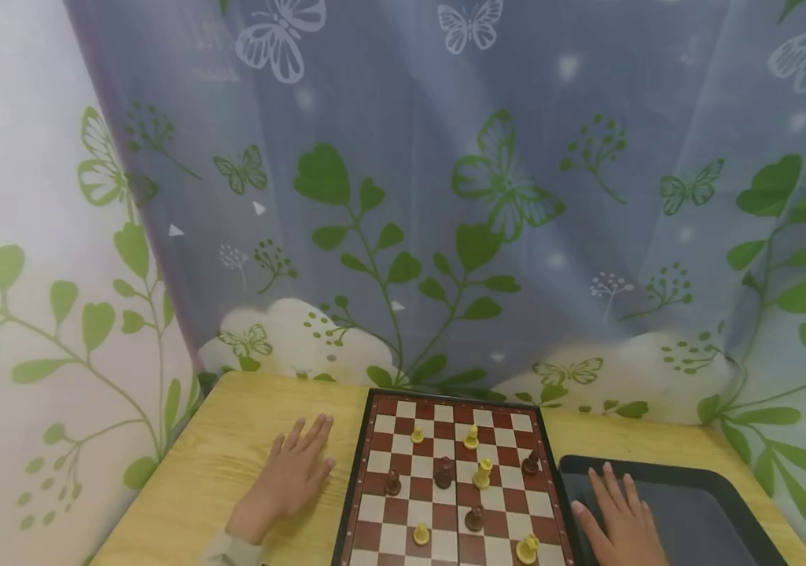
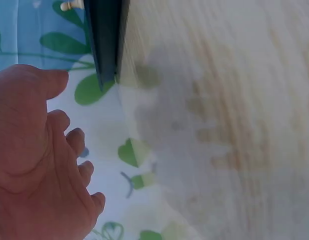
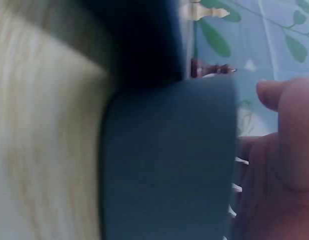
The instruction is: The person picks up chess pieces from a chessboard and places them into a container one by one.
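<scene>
My left hand [image 1: 292, 475] is spread over the wooden table, left of a chessboard [image 1: 406, 409], with straight fingers and nothing held. In the left wrist view that hand [image 2: 39, 165] stands apart from the board's dark side [image 2: 107, 40]. On the red-and-white squares stand several yellow and several dark brown chess pieces, among them a tall yellow piece [image 1: 483, 475] and a dark piece [image 1: 443, 472] near the middle. My right hand [image 1: 618, 515] is over the left part of a dark tray [image 1: 700, 511], fingers extended, holding nothing. Whether it touches the tray I cannot tell.
Behind the table [image 1: 247, 409] hangs a blue-and-white curtain [image 1: 388, 94] with green leaves and butterflies. The tray stands close to the board's right edge. The board's near end is cut off by the frame.
</scene>
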### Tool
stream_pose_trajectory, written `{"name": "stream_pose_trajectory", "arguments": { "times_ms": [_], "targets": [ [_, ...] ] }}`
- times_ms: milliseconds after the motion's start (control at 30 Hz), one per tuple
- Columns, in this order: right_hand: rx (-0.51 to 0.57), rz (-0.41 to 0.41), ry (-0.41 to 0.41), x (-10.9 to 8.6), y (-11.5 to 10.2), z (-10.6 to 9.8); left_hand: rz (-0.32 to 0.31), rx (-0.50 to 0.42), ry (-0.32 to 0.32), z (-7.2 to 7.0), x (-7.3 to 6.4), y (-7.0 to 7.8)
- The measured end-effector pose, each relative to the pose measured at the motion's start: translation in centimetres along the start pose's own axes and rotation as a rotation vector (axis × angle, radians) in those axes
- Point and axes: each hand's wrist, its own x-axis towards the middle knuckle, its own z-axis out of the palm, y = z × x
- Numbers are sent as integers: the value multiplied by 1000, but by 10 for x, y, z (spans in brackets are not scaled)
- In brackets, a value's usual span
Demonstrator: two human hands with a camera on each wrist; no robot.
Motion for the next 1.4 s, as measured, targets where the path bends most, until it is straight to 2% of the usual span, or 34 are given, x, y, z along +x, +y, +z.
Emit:
{"name": "stream_pose_trajectory", "arguments": {
  "times_ms": [133,367,633,833,967,1100,1267,1400],
  "targets": [
    [108,-48,-45,-2,-9,-6,45,-46,-63,-2,6,4],
    [275,-137,-110,-20,-28,-15,135,-120,-149,10,13,4],
    [401,-212,-202,-40,-45,-8,189,-108,-210,14,12,3],
    [472,-311,-291,-36,-42,7,230,-69,-207,13,10,2],
    [495,-391,-332,-33,-37,16,234,-62,-208,13,5,2],
    [478,-428,-346,-32,-38,18,235,-71,-197,11,1,4],
    [441,-466,-309,-27,-29,25,278,-62,-140,13,0,4],
    [358,-486,-242,-10,-5,42,283,-49,-140,14,1,4]
  ]
}}
